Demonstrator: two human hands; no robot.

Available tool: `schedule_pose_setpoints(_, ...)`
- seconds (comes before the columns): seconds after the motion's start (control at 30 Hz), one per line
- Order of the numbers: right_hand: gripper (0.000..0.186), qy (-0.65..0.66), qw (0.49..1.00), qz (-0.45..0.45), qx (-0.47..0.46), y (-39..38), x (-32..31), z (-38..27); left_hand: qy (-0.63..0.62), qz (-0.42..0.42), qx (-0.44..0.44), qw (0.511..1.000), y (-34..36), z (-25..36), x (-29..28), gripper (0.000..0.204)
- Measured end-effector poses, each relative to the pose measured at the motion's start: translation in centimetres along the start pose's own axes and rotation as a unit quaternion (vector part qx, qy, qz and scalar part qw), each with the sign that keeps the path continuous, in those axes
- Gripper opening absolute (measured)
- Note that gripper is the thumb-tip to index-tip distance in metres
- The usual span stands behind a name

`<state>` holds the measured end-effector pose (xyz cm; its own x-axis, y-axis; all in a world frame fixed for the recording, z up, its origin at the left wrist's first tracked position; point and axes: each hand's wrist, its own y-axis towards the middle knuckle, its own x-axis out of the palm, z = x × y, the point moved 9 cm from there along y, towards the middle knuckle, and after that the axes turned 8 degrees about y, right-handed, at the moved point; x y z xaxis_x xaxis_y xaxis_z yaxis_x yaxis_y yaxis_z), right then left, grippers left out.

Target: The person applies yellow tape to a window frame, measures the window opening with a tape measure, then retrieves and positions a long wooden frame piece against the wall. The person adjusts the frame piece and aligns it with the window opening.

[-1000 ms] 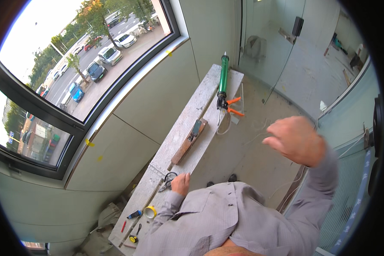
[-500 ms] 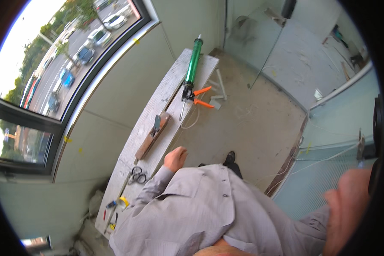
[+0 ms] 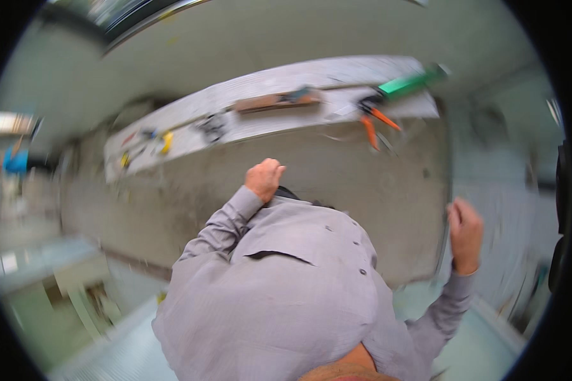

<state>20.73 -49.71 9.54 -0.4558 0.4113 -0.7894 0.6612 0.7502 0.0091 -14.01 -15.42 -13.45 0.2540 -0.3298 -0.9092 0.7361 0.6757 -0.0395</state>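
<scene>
My left hand (image 3: 265,180) hangs in front of my shirt with its fingers loosely curled and nothing seen in them. Out to the right, my right hand (image 3: 466,233) is raised, its fingers bent inward, also without anything visible in it. Neither hand touches the pale plank bench (image 3: 270,132) beyond them. On that bench lie a wooden hand plane (image 3: 267,103), black-handled scissors (image 3: 212,127) and a yellow tape roll (image 3: 166,143). A green caulking gun (image 3: 413,83) with orange handles rests at its right end. Motion blurs the bench tools.
Small tools lie at the bench's left end, among them a yellow-and-black one (image 3: 125,159). A wall (image 3: 337,38) runs behind the bench. At the far left a person in blue (image 3: 16,160) shows blurred. Glass panels (image 3: 496,184) stand to the right.
My view has swung round, so the bench now lies across the picture beyond me. My right hand has come from the lower right edge into fuller view. The left stays near my shirt.
</scene>
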Motion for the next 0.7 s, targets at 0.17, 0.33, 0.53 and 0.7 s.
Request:
schedule_pose_setpoints(0.17,0.018,0.137,0.985,-0.104,-0.008,3.5,20.4,2.4,0.103,0.033,-0.163,0.981,-8.0,-12.1,-1.1,0.026)
schedule_pose_setpoints(0.33,0.019,0.197,0.957,-0.211,-0.036,5.2,28.8,-10.9,-0.092,0.184,-0.353,0.913,-14.6,-27.2,-5.0,0.034)
schedule_pose_setpoints(0.53,0.020,0.122,0.976,-0.174,-0.042,7.8,31.1,-15.1,-0.217,0.317,-0.465,0.798,-19.8,-56.4,-4.7,0.056)
schedule_pose_setpoints(0.7,0.018,0.093,0.971,-0.216,-0.034,9.3,37.4,-19.2,-0.192,0.323,-0.466,0.801,-21.0,-61.3,-6.7,0.034)
